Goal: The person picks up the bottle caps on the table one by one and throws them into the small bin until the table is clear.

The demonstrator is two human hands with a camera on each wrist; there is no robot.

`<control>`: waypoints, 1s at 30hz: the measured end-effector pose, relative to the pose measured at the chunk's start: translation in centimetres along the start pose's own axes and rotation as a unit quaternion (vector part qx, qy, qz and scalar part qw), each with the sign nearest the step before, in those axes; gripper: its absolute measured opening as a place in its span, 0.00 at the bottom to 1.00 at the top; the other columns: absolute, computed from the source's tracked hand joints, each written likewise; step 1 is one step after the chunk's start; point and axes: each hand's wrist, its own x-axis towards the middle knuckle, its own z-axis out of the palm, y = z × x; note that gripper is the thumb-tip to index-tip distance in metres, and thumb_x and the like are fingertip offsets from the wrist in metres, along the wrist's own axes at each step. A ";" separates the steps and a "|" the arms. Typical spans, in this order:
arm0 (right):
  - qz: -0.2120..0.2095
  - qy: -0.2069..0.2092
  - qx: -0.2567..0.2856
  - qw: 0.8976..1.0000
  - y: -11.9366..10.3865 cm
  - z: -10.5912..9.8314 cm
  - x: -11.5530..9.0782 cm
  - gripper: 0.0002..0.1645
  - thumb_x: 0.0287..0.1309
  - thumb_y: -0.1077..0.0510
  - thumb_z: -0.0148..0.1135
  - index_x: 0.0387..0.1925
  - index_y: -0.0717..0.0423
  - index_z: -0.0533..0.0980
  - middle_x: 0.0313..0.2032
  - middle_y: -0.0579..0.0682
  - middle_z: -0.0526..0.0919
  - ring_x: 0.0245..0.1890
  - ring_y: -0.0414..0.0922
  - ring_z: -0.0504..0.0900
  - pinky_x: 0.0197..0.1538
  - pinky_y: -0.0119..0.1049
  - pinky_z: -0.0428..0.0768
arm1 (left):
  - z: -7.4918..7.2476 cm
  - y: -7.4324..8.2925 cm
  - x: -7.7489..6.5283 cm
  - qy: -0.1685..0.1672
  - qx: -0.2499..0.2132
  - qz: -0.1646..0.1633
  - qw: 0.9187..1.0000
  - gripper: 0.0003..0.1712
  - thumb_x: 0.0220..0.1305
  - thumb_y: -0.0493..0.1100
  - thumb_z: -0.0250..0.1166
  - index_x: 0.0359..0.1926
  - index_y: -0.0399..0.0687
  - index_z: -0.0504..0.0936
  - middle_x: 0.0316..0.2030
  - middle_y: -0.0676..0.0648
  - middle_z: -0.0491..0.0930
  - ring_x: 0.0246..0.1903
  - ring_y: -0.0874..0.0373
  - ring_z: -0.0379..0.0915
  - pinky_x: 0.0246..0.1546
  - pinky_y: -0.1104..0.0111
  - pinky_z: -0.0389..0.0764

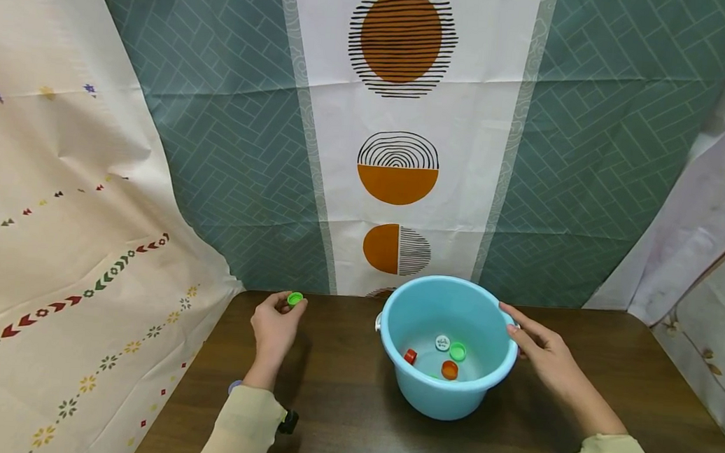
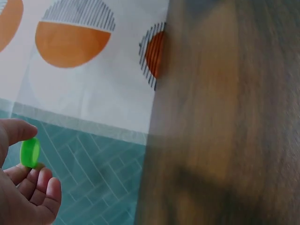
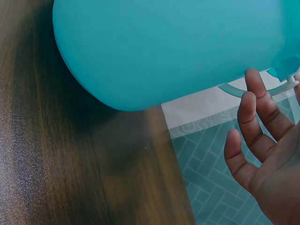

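Observation:
My left hand (image 1: 276, 322) pinches a small green bottle cap (image 1: 295, 298) between thumb and fingers, above the left back of the table. The left wrist view shows the same green cap (image 2: 30, 152) side-on, with the thumb on one side and a fingertip on the other. A light blue bucket (image 1: 441, 399) stands right of centre. My right hand (image 1: 546, 348) holds its rim at the right side, thumb at the rim. In the right wrist view, the other fingers (image 3: 253, 126) lie loosely along the bucket's outer wall (image 3: 164, 51).
Several caps lie in the bucket, among them a white cap (image 1: 442, 342), a green one (image 1: 457, 351), an orange one (image 1: 449, 370) and a red one (image 1: 410, 357). A bluish round thing (image 1: 235, 386) shows beside the left wrist. Patterned cloth (image 1: 242, 141) hangs behind the brown table (image 1: 336, 421).

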 end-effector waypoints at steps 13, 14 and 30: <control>-0.007 0.002 -0.007 1.000 0.2 -0.1 0.2 0.30 0.72 0.43 0.49 0.72 0.40 0.64 0.67 0.57 0.68 0.48 0.41 0.79 0.44 0.42 0.82 | 0.4 3.4 -0.4 -0.028 -0.036 0.026 0.999 0.19 0.54 0.51 0.75 0.44 0.47 0.86 0.34 0.48 0.82 0.35 0.56 0.77 0.32 0.66 0.78; -0.007 0.001 -0.006 1.000 0.2 -0.1 0.2 0.30 0.72 0.43 0.49 0.72 0.40 0.64 0.66 0.57 0.68 0.47 0.41 0.80 0.44 0.42 0.82 | 0.4 3.7 -0.5 -0.032 -0.040 0.027 0.998 0.19 0.54 0.51 0.75 0.44 0.46 0.86 0.34 0.47 0.82 0.35 0.56 0.77 0.32 0.66 0.78; -0.008 0.002 -0.002 1.000 0.3 0.0 0.1 0.29 0.73 0.43 0.49 0.72 0.40 0.64 0.66 0.57 0.69 0.47 0.42 0.80 0.44 0.42 0.82 | 1.3 6.1 -1.2 -0.061 -0.076 0.058 0.994 0.15 0.55 0.47 0.75 0.41 0.44 0.86 0.30 0.47 0.81 0.32 0.56 0.76 0.30 0.69 0.79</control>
